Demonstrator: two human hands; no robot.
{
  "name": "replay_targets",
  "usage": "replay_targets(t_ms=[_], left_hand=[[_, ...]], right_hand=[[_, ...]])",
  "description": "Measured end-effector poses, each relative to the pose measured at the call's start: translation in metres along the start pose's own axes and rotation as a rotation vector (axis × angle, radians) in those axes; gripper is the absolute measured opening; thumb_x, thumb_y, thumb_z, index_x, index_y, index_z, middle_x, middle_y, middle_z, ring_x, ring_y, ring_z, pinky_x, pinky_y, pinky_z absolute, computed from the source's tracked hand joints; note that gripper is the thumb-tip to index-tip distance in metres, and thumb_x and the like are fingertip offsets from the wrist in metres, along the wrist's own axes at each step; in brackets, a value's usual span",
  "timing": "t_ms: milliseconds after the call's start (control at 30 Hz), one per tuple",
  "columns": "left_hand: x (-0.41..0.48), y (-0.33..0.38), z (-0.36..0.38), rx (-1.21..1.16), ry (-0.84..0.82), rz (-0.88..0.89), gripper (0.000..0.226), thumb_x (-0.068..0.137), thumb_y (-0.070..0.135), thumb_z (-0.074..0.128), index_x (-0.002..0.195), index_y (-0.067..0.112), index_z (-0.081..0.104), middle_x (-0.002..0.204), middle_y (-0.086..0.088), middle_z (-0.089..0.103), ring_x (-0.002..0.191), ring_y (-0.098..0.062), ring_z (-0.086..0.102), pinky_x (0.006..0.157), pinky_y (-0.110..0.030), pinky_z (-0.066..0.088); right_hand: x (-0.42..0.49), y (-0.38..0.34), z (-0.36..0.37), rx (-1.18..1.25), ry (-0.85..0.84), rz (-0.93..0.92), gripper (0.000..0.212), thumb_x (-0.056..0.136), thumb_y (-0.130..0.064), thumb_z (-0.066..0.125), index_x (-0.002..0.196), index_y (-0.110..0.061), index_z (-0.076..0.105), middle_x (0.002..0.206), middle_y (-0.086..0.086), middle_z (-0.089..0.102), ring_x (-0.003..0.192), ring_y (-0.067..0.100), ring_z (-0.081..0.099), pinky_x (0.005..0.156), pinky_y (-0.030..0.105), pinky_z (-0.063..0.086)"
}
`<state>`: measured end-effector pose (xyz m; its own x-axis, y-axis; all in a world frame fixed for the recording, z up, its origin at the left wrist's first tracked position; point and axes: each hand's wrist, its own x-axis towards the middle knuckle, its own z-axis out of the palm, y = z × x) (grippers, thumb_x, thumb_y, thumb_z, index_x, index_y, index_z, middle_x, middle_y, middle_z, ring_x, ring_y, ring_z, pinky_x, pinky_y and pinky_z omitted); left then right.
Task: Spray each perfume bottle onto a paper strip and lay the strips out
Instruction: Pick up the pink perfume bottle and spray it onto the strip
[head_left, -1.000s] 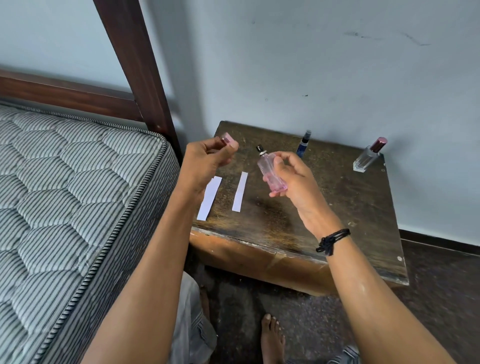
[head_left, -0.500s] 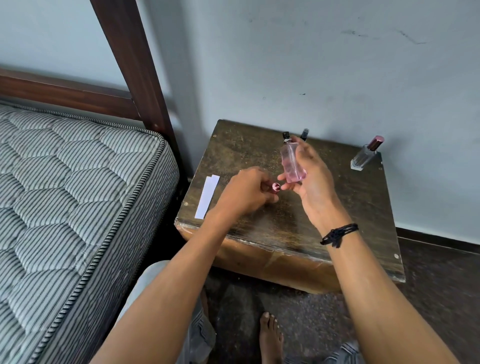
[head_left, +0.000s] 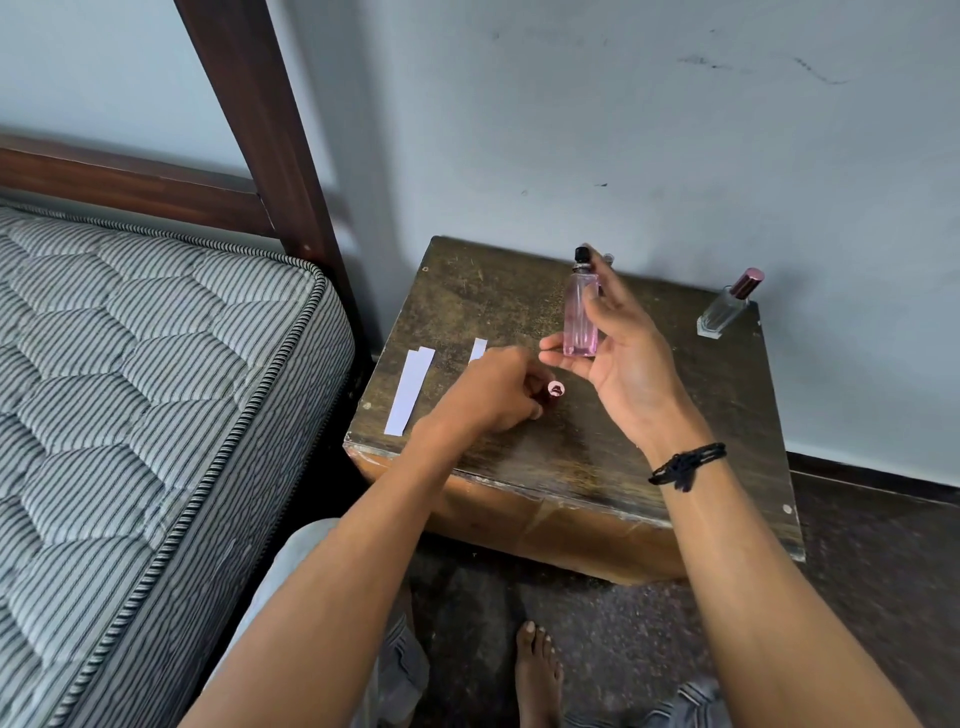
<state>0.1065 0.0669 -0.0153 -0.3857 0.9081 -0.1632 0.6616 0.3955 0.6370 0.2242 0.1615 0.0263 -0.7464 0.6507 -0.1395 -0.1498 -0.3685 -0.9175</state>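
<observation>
My right hand (head_left: 618, 353) holds a pink perfume bottle (head_left: 580, 317) upright above the worn wooden table (head_left: 675, 431), its black spray nozzle bare. My left hand (head_left: 493, 389) rests low on the table with its fingers closed around the bottle's pink cap (head_left: 554, 391). Two white paper strips (head_left: 411, 391) lie overlapped at the table's left edge. A third strip (head_left: 477, 349) shows only its top end behind my left hand. A clear bottle with a pink cap (head_left: 727, 306) stands at the back right. Another small bottle (head_left: 608, 258) is mostly hidden behind my right fingers.
A striped mattress (head_left: 156, 389) on a dark wooden bed frame (head_left: 270, 140) sits close to the table's left side. A pale wall (head_left: 623, 130) stands directly behind the table. My bare foot (head_left: 537, 675) is on the dark floor below.
My left hand came down from mid-air with the cap to the table, covering most of the third strip. My right hand lifted the pink bottle up and to the right, turning it upright.
</observation>
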Motion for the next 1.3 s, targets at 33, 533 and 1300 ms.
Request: replay_targets(t_ms=[33,533,1300], left_hand=[[0.001,-0.004,-0.007,-0.031,0.017,0.000,0.032,0.079,0.001,0.073,0.108,0.016,0.075,0.090,0.004,0.070,0.089,-0.015,0.068,0.085,-0.030,0.055],[-0.007,-0.025,-0.049,-1.249,0.155,0.000,0.022,0.091,-0.003,0.065,0.110,0.003,0.074,0.094,-0.011,0.071,0.087,-0.015,0.069,0.085,-0.023,0.058],[-0.015,-0.022,-0.058,-1.099,0.184,0.101,0.019,0.093,-0.006,0.060,0.104,0.005,0.070,0.089,-0.004,0.072,0.083,-0.012,0.067,0.092,-0.027,0.056]], right_hand=[[0.000,0.000,-0.001,-0.022,-0.007,0.000,0.044,0.102,-0.019,0.056,0.144,-0.030,0.054,0.140,0.004,0.058,0.072,0.027,0.068,0.075,0.040,0.061],[-0.006,0.005,0.009,-0.285,-0.019,0.145,0.023,0.105,-0.030,0.050,0.104,-0.018,0.070,0.081,0.009,0.067,0.044,0.013,0.046,0.033,0.021,0.024],[-0.005,0.014,0.017,0.100,-0.130,0.289,0.029,0.099,-0.028,0.054,0.111,-0.005,0.065,0.081,0.015,0.060,0.039,0.012,0.041,0.028,0.018,0.027]])
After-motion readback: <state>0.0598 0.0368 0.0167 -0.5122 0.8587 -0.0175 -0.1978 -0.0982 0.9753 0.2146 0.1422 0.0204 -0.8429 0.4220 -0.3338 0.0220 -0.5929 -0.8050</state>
